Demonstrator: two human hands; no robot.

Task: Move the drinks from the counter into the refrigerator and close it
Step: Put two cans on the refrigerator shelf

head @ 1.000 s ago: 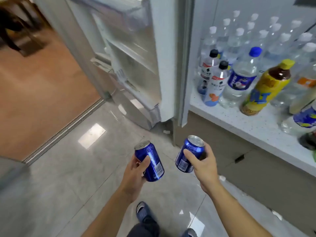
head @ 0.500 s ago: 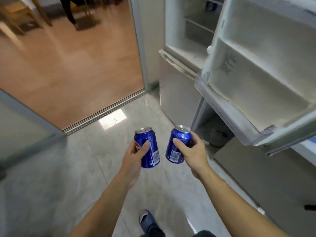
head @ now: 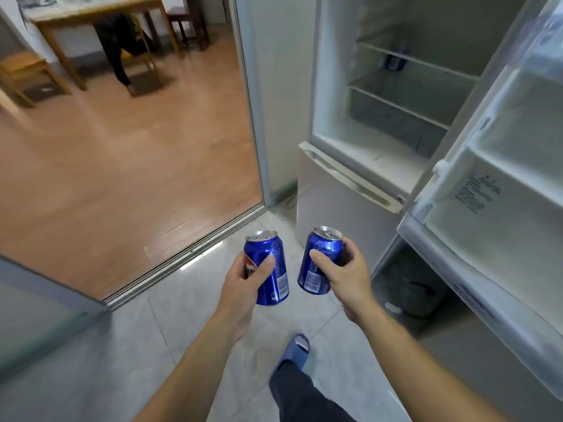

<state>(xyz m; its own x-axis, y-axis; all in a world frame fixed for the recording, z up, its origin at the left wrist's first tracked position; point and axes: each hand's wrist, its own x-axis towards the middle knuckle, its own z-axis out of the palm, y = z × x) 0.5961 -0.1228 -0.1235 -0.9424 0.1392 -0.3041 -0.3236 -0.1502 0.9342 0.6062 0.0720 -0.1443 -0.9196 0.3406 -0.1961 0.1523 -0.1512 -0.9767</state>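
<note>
While both arms reach forward over the grey tile floor (head: 189, 324), each hand carries one blue can. Left hand (head: 243, 287) wraps the left can (head: 269, 269): thumb across the front, fingers curled behind it, can roughly upright. Right hand (head: 344, 275) grips the right can (head: 320, 263) the same way, thumb on the label side, fingers round the back, top tilted slightly left. Cans are near each other, not touching, both in the air below and in front of the open refrigerator (head: 380, 95). Its door (head: 499, 190) is swung out at right, door bins facing the camera. Wire shelves are visible inside; a small dark item (head: 394, 60) sits on an upper shelf, possibly another can, too blurred to confirm. Blue slipper (head: 295, 350) sits on the tile below the hands. Wooden table (head: 91, 16) stands in the room beyond the doorway.
</note>
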